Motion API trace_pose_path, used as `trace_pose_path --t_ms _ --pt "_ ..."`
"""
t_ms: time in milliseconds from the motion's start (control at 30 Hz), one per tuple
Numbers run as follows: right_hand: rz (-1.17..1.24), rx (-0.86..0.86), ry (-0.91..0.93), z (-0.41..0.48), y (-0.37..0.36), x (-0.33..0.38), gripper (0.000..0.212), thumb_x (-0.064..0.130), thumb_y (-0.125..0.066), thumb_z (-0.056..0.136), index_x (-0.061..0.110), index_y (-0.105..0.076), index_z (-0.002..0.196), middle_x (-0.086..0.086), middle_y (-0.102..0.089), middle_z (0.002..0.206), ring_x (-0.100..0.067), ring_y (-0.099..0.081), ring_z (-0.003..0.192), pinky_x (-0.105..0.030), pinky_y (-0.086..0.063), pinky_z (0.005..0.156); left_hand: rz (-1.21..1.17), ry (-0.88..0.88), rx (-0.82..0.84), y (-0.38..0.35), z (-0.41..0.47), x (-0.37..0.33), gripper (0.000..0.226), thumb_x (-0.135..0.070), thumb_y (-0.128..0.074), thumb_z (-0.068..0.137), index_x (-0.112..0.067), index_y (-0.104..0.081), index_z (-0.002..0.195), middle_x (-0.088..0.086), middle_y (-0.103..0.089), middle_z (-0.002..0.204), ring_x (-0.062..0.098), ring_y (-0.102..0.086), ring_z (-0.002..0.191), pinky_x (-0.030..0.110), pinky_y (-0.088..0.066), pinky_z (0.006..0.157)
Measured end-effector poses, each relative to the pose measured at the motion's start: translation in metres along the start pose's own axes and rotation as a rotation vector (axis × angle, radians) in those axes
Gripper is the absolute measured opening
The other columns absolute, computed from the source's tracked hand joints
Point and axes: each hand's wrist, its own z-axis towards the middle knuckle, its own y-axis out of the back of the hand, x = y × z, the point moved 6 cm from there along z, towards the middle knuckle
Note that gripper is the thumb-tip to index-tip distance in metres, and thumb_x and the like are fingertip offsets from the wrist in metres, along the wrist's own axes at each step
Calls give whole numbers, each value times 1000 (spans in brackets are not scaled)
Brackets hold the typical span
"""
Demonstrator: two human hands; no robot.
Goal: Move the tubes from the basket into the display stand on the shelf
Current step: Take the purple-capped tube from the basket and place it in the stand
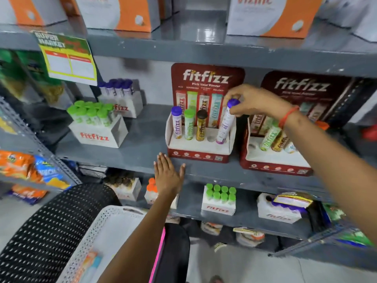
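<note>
While gripped, tube (225,123) tilted, cap up-right.

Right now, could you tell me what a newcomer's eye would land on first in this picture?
Probably the right hand, gripping the purple cap of a tilted white tube at the right end of the red display stand on the middle shelf. Three tubes already stand upright in the stand's left holes, with one hole empty beside the tilted one. Below, the left hand rests flat and open against the shelf edge.
</note>
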Motion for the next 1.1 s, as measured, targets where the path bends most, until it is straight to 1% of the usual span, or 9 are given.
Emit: trace_pose_path --t_ms 67,167,267,367,533,667,833,933,1100 --pt "-24 -4 -3 1 3 -4 22 3 -66 77 11 -70 97 -2 -60 82 -19 -57 75 -22 -42 66 7 3 3 0 0 -1 84 -61 -16 91 0 2 146 20 -1 158 29 0 146 37 8 116" --pt "67 -15 -44 0 7 -12 13 13 -72 78 15 -69 91 6 -59 73 -16 -56 72 -16 -45 53 19 9 10 -1 -1 0 85 -62 -12 90 -1 4 146 19 1 158 28 2 146 37 10 115" --pt "60 -110 -45 -2 11 -17 17 19 -66 86 7 -70 98 -6 -67 92 -17 -57 80 -23 -44 67 37 13 14 0 -2 0 86 -64 -7 87 -4 5 147 16 2 158 28 3 146 37 9 115" --pt "14 -188 -79 -10 17 -22 24 19 -68 84 10 -69 105 -10 -69 113 -21 -61 94 -26 -46 82 49 14 20 1 -3 -1 87 -66 -5 86 -6 4 148 14 1 159 28 3 146 37 7 115" --pt "-40 -226 -132 -29 27 -33 28 21 -76 72 9 -74 97 -9 -73 103 -16 -60 83 -26 -48 79 50 16 13 3 -5 -3 82 -62 -14 91 -4 1 148 16 -1 159 28 1 146 39 4 117" --pt "-73 -208 -178 -40 31 -43 30 19 -78 70 4 -74 95 -12 -74 100 -22 -64 82 -31 -53 80 57 13 8 3 -5 -4 82 -61 -15 91 -4 0 148 17 -2 158 29 -1 146 39 2 118" --pt "-166 -175 -170 -52 38 -51 29 13 -76 70 7 -73 99 -12 -72 105 -22 -62 89 -29 -50 81 67 17 4 1 -4 -2 85 -64 -11 88 -5 -1 148 15 -3 158 29 -2 146 39 3 117" --pt "-221 -171 -161 -53 38 -55 31 9 -75 71 8 -72 102 -13 -69 111 -27 -61 100 -28 -46 82 61 19 -2 1 -4 -2 85 -64 -10 87 -5 -3 148 15 -5 158 30 -3 146 40 2 117" --pt "-287 -174 -202 -48 19 -70 37 3 -70 78 6 -63 114 -15 -58 127 -33 -48 120 -37 -43 97 67 22 7 1 -4 -1 85 -64 -11 88 -6 -2 148 15 -4 159 30 -2 146 39 3 116"
